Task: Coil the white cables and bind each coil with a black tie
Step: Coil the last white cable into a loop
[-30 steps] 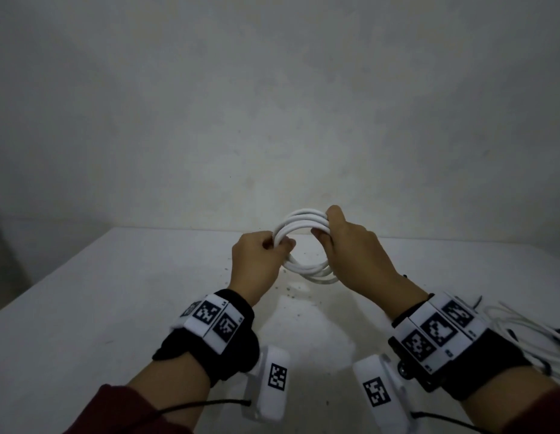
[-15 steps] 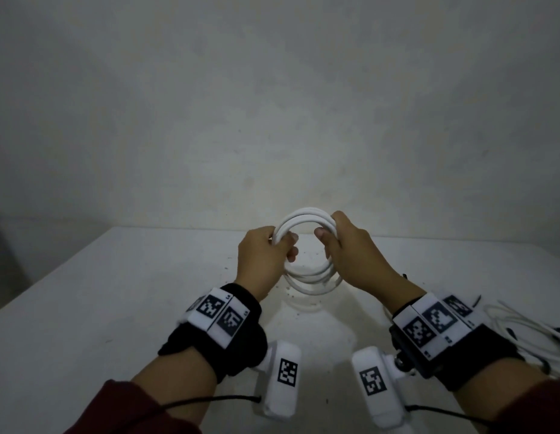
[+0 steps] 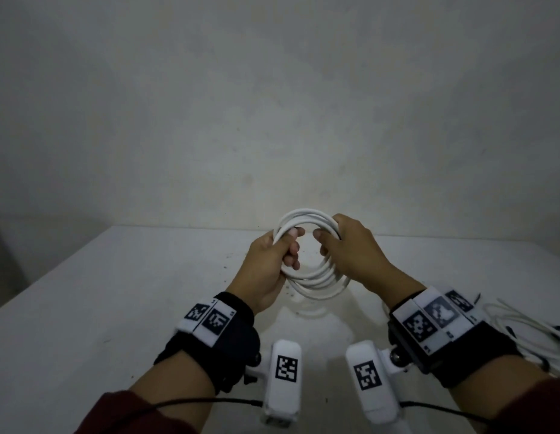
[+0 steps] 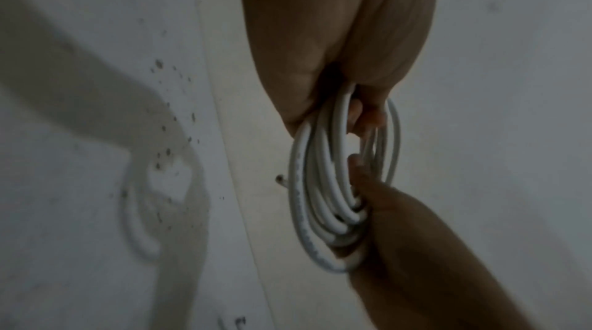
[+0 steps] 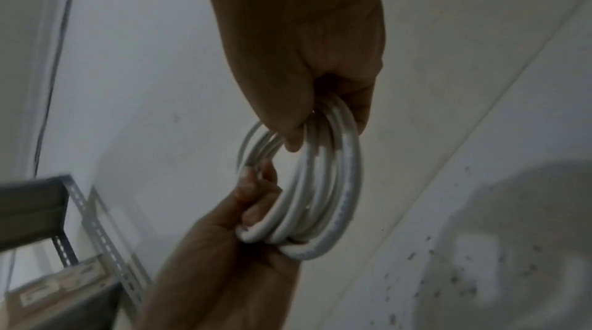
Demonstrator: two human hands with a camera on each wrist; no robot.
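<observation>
Left hand [image 3: 266, 270]: fingers curled round the left side of the white cable coil [image 3: 310, 277]. Right hand [image 3: 353, 252]: fingers and thumb curled round its right side. Coil: several loops, held upright above the far middle of the white table [image 3: 84, 308], unbound. Loose white cables [image 3: 522, 324]: near right edge, cut off by the frame, partly hidden behind the wrist. Dark specks on tabletop; plain grey wall [image 3: 272, 104] behind. Metal shelving [image 5: 80, 209]: blurred, far left.

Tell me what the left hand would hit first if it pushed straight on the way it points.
Likely the right hand: the left hand grips the white coil and faces it across the ring. Depth is unclear; it might pass toward the wall.
</observation>
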